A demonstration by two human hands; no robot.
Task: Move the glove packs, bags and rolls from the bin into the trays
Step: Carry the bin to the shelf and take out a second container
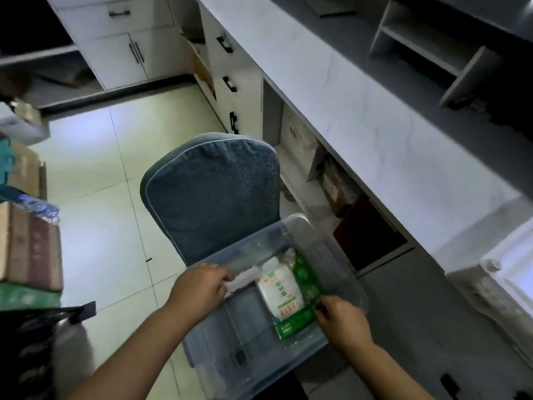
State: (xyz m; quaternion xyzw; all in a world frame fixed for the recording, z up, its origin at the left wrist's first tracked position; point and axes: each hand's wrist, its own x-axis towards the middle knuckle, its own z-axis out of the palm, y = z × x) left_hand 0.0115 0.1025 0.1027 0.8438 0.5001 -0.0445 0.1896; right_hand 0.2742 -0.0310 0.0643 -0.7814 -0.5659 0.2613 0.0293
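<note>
A clear plastic bin [300, 235] sits on a chair in front of me. Inside it lie a white pack [281, 290] and, under it, a green pack [305, 284]. A pinkish pack edge [245, 280] shows at the bin's left wall. My left hand [199, 290] grips the bin's left rim, fingers curled over the edge. My right hand [343, 321] grips the right rim beside the green pack, its fingertips hidden over the edge.
The blue cushioned chair back [210, 192] rises behind the bin. A white counter [360, 116] runs along the right, with open shelves and a dark red box [369, 235] below. Cardboard boxes [28, 246] stand at the left on the tiled floor.
</note>
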